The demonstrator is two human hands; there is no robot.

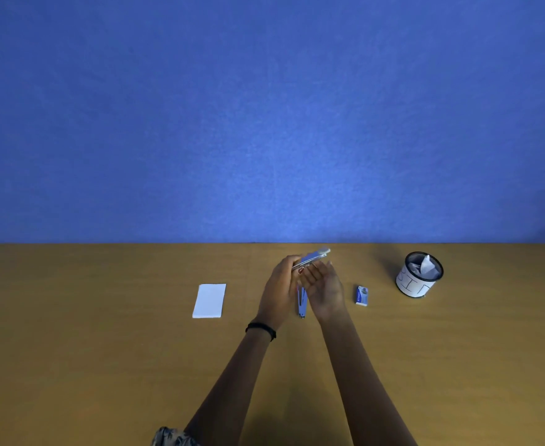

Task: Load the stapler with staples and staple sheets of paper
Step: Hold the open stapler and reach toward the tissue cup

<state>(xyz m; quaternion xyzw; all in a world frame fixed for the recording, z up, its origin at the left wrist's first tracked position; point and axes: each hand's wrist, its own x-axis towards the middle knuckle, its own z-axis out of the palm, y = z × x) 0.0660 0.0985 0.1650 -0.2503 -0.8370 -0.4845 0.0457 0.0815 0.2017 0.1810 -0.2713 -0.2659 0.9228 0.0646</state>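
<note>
Loading looks barely begun: left hand (280, 286) grips the swung-open stapler (312, 259), right hand (325, 288) open-fingered beside it (staple box (361, 296) and paper (209, 300) lie apart on the counter (103, 349)).

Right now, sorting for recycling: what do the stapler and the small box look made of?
The stapler: raised arm looks like shiny metal, it glints; lower part blue, plastic or painted, unclear. The small box: probably printed cardboard, matte blue and white, crisp edges.
</note>
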